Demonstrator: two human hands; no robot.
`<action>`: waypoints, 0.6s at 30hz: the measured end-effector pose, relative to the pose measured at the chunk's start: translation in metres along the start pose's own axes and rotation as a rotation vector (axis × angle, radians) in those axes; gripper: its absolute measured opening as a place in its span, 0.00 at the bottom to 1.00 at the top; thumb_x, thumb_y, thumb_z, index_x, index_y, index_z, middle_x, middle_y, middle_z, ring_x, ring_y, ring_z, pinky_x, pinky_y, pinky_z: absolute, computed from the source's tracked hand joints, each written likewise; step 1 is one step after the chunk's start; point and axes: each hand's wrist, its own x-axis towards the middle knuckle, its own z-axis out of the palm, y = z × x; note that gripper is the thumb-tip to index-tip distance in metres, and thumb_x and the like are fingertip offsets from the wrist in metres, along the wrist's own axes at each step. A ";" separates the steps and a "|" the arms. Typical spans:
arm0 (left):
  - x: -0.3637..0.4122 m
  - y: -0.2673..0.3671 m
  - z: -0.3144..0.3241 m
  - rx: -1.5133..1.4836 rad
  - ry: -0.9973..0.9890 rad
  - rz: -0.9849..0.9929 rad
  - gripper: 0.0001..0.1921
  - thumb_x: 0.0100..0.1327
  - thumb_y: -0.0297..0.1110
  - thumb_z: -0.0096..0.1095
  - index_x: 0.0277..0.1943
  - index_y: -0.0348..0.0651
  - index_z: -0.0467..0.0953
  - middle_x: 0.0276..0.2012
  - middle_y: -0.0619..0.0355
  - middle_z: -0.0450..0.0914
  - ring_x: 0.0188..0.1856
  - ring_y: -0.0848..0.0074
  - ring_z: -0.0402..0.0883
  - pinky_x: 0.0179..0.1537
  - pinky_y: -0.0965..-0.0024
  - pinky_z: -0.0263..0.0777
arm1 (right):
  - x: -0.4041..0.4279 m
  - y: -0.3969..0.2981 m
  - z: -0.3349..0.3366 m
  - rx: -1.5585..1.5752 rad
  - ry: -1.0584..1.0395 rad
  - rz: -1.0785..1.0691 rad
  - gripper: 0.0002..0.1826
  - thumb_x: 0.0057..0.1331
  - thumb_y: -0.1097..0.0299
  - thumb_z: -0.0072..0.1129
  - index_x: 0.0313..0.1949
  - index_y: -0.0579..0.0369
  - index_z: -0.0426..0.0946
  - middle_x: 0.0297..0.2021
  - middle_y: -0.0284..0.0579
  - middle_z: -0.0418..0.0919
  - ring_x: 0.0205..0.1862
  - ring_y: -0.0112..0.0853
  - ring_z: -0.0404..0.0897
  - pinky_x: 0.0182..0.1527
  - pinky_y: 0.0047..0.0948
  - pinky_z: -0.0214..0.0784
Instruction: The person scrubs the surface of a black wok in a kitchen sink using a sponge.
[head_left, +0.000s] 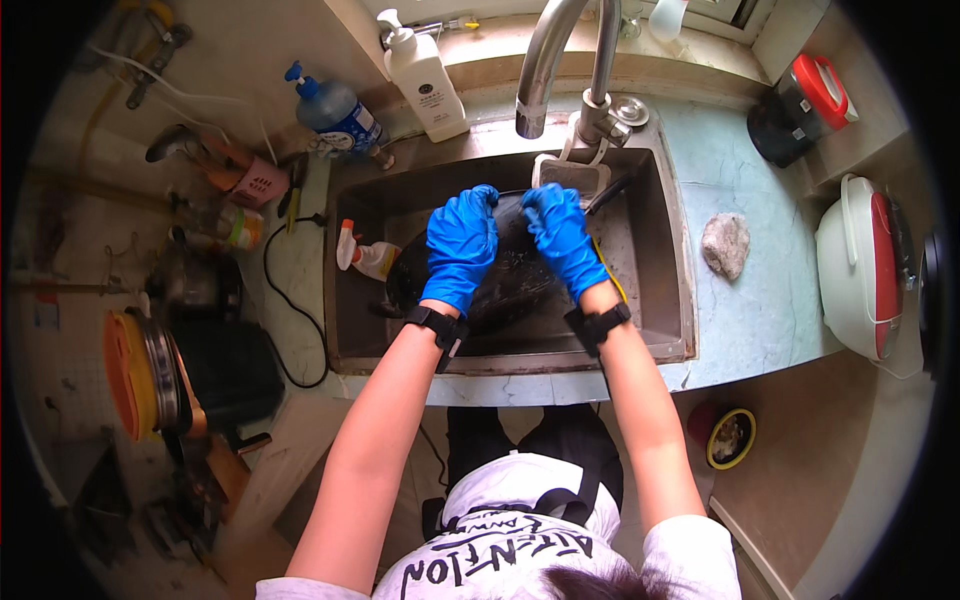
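Observation:
Both hands wear blue rubber gloves over the metal sink. My left hand is closed at the upper left rim of a dark, wet pan-like vessel, its fingers curled. Close to it, my right hand is bent over the upper right part of the same vessel; its fingertips are partly hidden, and whether it grips the rim or something small cannot be told. The vessel lies tilted in the basin. A white spray bottle with an orange trigger leans in the sink at its left. A black handle shows right of the vessel.
The steel faucet hangs over the sink's back. Pump bottles stand behind it at the left. A gray stone-like lump and a rice cooker sit on the right counter. A black cable curves along the left counter.

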 end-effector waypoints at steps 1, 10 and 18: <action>0.001 0.001 0.001 -0.022 0.020 0.005 0.07 0.57 0.27 0.52 0.39 0.48 0.72 0.29 0.57 0.75 0.33 0.63 0.74 0.36 0.62 0.67 | 0.002 0.007 0.003 0.024 0.082 0.074 0.10 0.54 0.70 0.55 0.37 0.53 0.70 0.34 0.49 0.71 0.39 0.46 0.68 0.42 0.40 0.62; 0.001 -0.004 0.002 -0.012 -0.004 -0.017 0.07 0.56 0.28 0.53 0.39 0.48 0.72 0.31 0.57 0.75 0.34 0.63 0.74 0.36 0.63 0.66 | -0.004 0.008 -0.007 0.064 -0.058 0.099 0.14 0.53 0.73 0.55 0.40 0.58 0.67 0.36 0.53 0.68 0.41 0.48 0.68 0.47 0.41 0.61; 0.002 -0.001 0.006 -0.071 0.038 -0.034 0.05 0.58 0.28 0.50 0.37 0.47 0.71 0.30 0.57 0.74 0.33 0.63 0.73 0.36 0.61 0.66 | -0.004 0.012 -0.009 0.085 -0.125 0.126 0.08 0.59 0.69 0.50 0.34 0.60 0.68 0.33 0.55 0.69 0.38 0.49 0.69 0.42 0.41 0.62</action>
